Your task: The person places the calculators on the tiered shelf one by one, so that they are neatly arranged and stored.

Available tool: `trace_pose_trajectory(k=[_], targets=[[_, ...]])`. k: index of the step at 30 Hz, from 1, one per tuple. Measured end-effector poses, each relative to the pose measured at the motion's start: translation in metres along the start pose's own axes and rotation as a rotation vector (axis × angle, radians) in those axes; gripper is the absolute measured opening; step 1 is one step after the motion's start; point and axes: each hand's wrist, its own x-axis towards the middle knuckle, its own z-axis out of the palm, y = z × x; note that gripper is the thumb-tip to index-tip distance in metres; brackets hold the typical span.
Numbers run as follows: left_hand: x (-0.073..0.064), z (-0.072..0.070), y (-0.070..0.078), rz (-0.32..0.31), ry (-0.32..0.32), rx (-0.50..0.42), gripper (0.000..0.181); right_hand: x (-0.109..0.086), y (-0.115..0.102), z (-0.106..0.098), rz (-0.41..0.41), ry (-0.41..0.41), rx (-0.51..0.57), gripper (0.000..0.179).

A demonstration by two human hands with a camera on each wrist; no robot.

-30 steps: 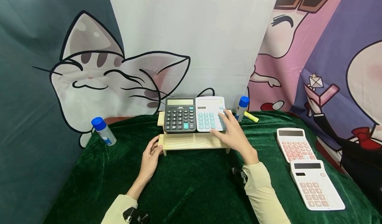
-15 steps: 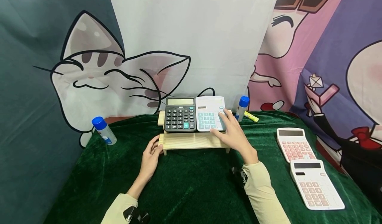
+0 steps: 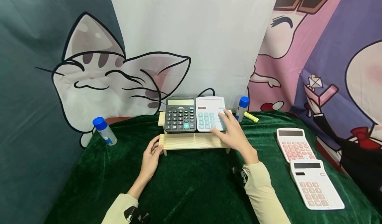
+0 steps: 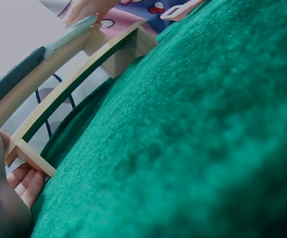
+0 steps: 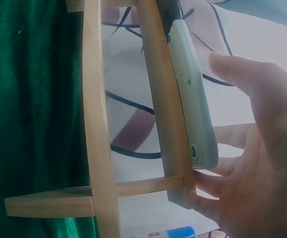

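A pale two-step wooden stand (image 3: 194,141) stands on green velvet cloth. On its upper step, a black calculator (image 3: 180,114) and a white calculator with pale blue keys (image 3: 209,114) lean side by side. My left hand (image 3: 150,159) grips the left end of the lower step, its thumb in front and fingers folded around the end piece (image 4: 34,158). My right hand (image 3: 234,133) lies spread over the lower right corner of the white calculator. In the right wrist view, its fingers (image 5: 225,166) touch the calculator's edge while the thumb stands off its face.
Two white calculators with pink keys, one (image 3: 295,144) behind the other (image 3: 316,184), lie at the right. Blue-capped bottles stand at left (image 3: 104,131) and behind the right hand (image 3: 242,108), by a yellow tube (image 3: 251,117). A printed cartoon backdrop (image 3: 191,35) hangs behind.
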Motion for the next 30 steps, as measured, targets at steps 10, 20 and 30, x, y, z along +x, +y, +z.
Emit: trace_pose_trajectory(k=[10,20,30], targets=[[-0.002,0.003,0.003,-0.012,0.002,-0.004,0.046,-0.009,0.015,-0.011,-0.037,0.073,0.071,0.079],[-0.001,0.001,0.003,-0.01,0.013,0.005,0.045,-0.055,0.071,-0.043,0.028,0.183,0.044,0.078],[-0.001,0.0,0.003,-0.007,0.012,-0.002,0.045,-0.122,0.127,-0.072,0.175,0.221,-0.014,0.082]])
